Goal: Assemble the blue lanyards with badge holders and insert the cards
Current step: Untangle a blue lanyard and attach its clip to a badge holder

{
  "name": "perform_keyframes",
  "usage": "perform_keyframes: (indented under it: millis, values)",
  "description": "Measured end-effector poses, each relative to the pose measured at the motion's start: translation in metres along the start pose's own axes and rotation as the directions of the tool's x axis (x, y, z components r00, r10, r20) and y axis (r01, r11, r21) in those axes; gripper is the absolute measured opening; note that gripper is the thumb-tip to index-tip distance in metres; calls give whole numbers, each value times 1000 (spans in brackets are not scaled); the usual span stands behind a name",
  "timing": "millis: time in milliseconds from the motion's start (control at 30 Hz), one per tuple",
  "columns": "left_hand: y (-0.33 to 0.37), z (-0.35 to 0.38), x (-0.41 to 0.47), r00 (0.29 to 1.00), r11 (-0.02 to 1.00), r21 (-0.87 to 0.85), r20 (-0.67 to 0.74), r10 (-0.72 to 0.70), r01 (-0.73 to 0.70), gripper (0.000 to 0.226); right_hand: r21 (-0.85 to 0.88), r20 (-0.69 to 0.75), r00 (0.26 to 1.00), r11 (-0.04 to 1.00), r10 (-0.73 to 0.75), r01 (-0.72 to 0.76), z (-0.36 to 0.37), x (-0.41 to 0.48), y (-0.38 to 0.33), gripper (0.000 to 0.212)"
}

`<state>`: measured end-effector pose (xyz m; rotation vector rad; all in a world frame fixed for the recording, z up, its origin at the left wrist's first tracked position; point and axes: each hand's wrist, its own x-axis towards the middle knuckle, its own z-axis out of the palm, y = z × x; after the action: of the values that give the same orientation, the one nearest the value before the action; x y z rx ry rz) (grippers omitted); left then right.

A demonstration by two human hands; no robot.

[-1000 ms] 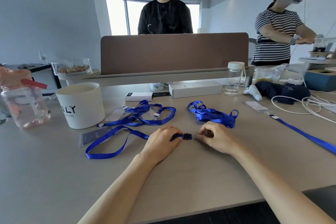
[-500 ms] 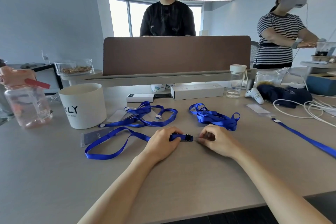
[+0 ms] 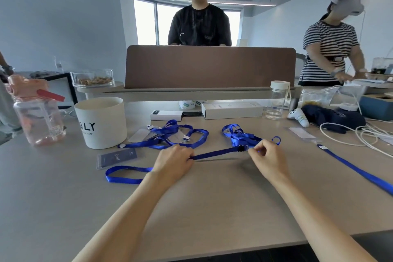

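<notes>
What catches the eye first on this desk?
At the middle of the grey table, the left hand and right hand stretch a blue fabric lanyard strap taut, the right pinching by its small black buckle. Behind lie a loose tangle of blue lanyards and a tighter blue bundle; a white round tub stands left.

Two hands (image 3: pixel 173 161) (image 3: pixel 266 158), two bottles (image 3: pixel 39 117) (image 3: pixel 277 102), two boxes (image 3: pixel 166 115) (image 3: pixel 232 110)

White tub (image 3: pixel 101 122), pink bottle (image 3: pixel 38 112), clear jar (image 3: pixel 277 100), white cables (image 3: pixel 359 134)
</notes>
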<state>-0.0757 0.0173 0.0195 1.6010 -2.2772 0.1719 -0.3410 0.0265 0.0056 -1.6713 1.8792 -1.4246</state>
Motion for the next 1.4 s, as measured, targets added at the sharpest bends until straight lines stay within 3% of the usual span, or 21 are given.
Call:
perform_keyframes:
  millis: [67, 133, 200, 233, 300, 400, 500, 600, 667, 733, 867, 967, 1033, 1100, 1167, 1233, 1333, 1400]
  values:
    - [-17, -8, 1, 997, 987, 154, 47, -55, 47, 19, 73, -53, 998, 997, -18, 22, -5, -3, -4, 12]
    - [-32, -16, 0, 989, 977, 162, 36, -144, 136, 18, 155, -81, 996, 987, -21, 33, -9, -6, -9, 10]
    - [-44, -23, 5, 967, 958, -131, 15, -254, 254, 20, 229, -66, 998, 973, -5, 20, -9, -7, -18, 12]
    - [-46, -30, 8, 949, 878, -371, 39, -311, 303, 22, 258, -34, 999, 966, -12, 20, -7, -7, -23, 13]
    - [-41, -46, 15, 917, 586, -733, 131, -376, 345, 26, 311, 73, 996, 950, -52, 27, 1, -11, -39, 14]
    - [-28, -76, 21, 921, 313, -913, 137, -365, 260, 28, 398, 279, 952, 917, -124, 3, 21, -17, -73, 19]
    - [-27, -101, 28, 939, 211, -966, 75, -336, 153, 27, 401, 518, 831, 916, -200, -29, 47, -18, -108, 35]
    - [-33, -120, 34, 954, 239, -967, 18, -301, 94, 33, 317, 698, 678, 948, -231, -4, 70, -17, -138, 35]
    - [-40, -131, 35, 959, 231, -971, -13, -285, 56, 34, 318, 733, 626, 948, -265, 29, 83, -17, -156, 21]
    - [-51, -144, 35, 958, 213, -976, -24, -286, 39, 33, 351, 715, 629, 935, -304, 54, 98, -14, -170, 7]
    - [-92, -166, 33, 921, 181, -982, -25, -389, 49, 30, 438, 633, 715, 899, -297, -15, 131, 2, -193, 24]
    - [-140, -181, 38, 852, 211, -972, -24, -523, 102, 27, 494, 583, 755, 869, -299, -37, 161, 24, -215, 20]
    - [-176, -189, 46, 784, 265, -954, -59, -618, 137, 29, 492, 551, 779, 871, -299, -14, 185, 40, -237, 17]
    - [-204, -196, 51, 745, 416, -885, -132, -653, 207, 28, 450, 502, 787, 885, -357, 114, 209, 54, -265, 17]
    - [-227, -198, 54, 771, 665, -668, -212, -600, 334, 35, 392, 478, 745, 872, -465, 294, 231, 61, -292, 16]
    - [-241, -193, 57, 783, 776, -463, -238, -575, 429, 33, 339, 483, 678, 833, -553, 438, 252, 63, -312, 16]
    - [-254, -180, 62, 790, 741, -433, -99, -605, 514, 37, 206, 557, 603, 798, -571, 566, 275, 62, -316, 31]
    - [-255, -172, 62, 818, 775, -348, -37, -574, 528, 45, 177, 554, 634, 821, -539, 543, 277, 65, -305, 46]
